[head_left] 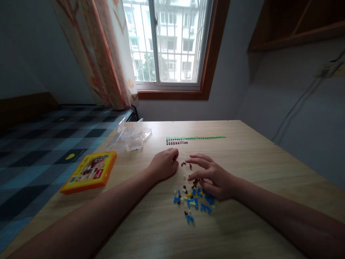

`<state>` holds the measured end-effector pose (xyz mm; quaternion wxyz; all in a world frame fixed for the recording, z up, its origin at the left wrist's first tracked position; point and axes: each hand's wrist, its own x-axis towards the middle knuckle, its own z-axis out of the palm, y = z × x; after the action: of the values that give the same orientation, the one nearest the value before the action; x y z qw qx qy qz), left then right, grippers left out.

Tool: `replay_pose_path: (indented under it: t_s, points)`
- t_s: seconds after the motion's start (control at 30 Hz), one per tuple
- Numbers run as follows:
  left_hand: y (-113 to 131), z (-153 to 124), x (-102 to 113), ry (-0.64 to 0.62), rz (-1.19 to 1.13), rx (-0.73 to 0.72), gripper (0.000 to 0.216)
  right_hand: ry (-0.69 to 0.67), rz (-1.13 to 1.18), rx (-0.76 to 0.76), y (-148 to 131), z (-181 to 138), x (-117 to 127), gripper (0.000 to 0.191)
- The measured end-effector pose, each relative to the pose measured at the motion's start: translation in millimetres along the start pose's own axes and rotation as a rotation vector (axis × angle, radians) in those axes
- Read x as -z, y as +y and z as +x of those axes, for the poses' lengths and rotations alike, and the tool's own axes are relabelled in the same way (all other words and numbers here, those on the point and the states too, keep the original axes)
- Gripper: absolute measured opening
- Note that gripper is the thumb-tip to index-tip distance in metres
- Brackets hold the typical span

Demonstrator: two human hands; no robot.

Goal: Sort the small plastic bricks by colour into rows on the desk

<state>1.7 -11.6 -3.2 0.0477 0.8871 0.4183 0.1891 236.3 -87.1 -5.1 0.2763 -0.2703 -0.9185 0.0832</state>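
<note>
My left hand (pixel 165 164) rests on the table with its fingers curled in. What it holds, if anything, is hidden. To its right, my right hand (pixel 212 175) hovers over or touches the far side of a loose pile of small building bricks (pixel 192 203), fingers spread. The pile mixes blue, brown, yellow and pale pieces. A few brown bricks (pixel 183 163) lie apart between the two hands. Farther back, a long row of green bricks (pixel 194 138) runs to the right, and a shorter row of dark brown bricks (pixel 176 142) lies just in front of it.
An orange-yellow box (pixel 88 172) lies at the table's left edge. Behind it stand clear plastic trays (pixel 132 136). The wooden table (pixel 151 223) borders a bed with a checked cover (pixel 51 144) on the left. A window (pixel 175 43) and curtain (pixel 99 54) are behind.
</note>
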Motion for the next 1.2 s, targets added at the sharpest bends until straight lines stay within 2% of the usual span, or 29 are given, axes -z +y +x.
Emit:
replay_pose_path:
  t_s: [0.27,0.33,0.5,0.67,0.83,1.03,1.2]
  points:
    - [-0.6,1.9,-0.2,0.077,-0.130,0.034,0.010,-0.166,-0.048,-0.011,-8.9,-0.4,1.0,0.035]
    - [-3.7,3.9,-0.6,0.131,-0.205,0.088,0.010,-0.184,-0.064,-0.028,-11.0,0.3,1.1,0.034]
    - [-17.4,11.8,-3.6,0.364,-0.436,0.323,0.010,-0.236,-0.058,-0.070,-8.8,3.2,-4.5,0.038]
    - [-22.9,13.4,-5.6,0.389,-0.487,0.363,0.008,-0.216,-0.036,-0.160,0.7,19.9,-12.1,0.039]
    - [-24.2,12.5,-7.1,0.386,-0.486,0.370,0.008,-0.173,-0.083,-0.213,26.8,44.2,-15.4,0.043]
    - [-22.9,12.0,-7.0,0.362,-0.481,0.386,0.011,0.003,-0.206,-0.297,80.1,46.2,-5.2,0.042]
    - [-19.8,11.6,-5.4,0.335,-0.460,0.401,0.012,0.106,-0.306,-0.269,115.4,37.4,6.6,0.015]
